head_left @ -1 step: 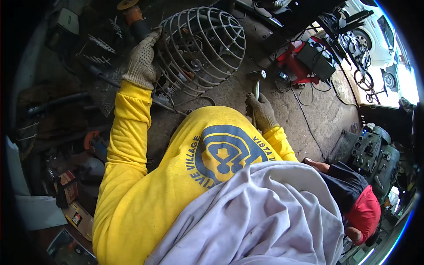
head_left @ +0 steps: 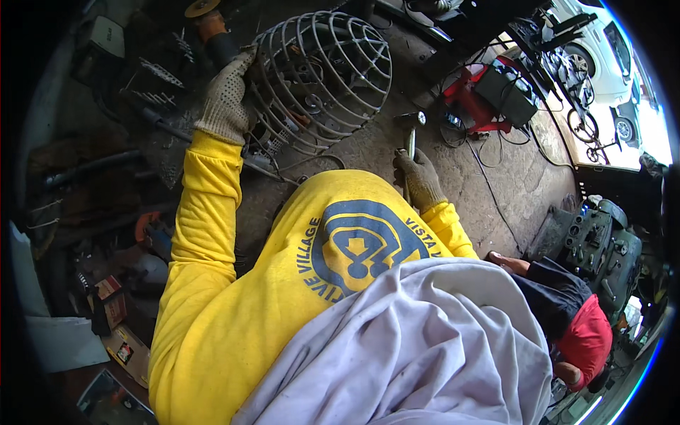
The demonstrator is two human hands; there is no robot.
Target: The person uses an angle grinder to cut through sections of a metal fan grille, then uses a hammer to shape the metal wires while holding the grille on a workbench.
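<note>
My left hand (head_left: 225, 103), in a dotted knit glove, is closed on the left rim of a rounded cage of bent metal rods (head_left: 322, 78). The cage lies tilted above the floor, its domed end pointing right. Through its bars I see loose metal bits behind it. My right hand (head_left: 421, 178), gloved too, is wrapped round the handle of a hammer (head_left: 411, 131), head upward, to the right of the cage and apart from it. Beyond my left fingertips lies an orange and black angle grinder (head_left: 214, 34) with a round disc.
A red and black machine (head_left: 489, 99) with trailing cables stands at the far right. A person in a red shirt (head_left: 584, 340) is low at the right, beside a grey-green machine (head_left: 602, 237). Cardboard boxes (head_left: 129, 352) and tools clutter the left. A white car (head_left: 598, 53) stands outside.
</note>
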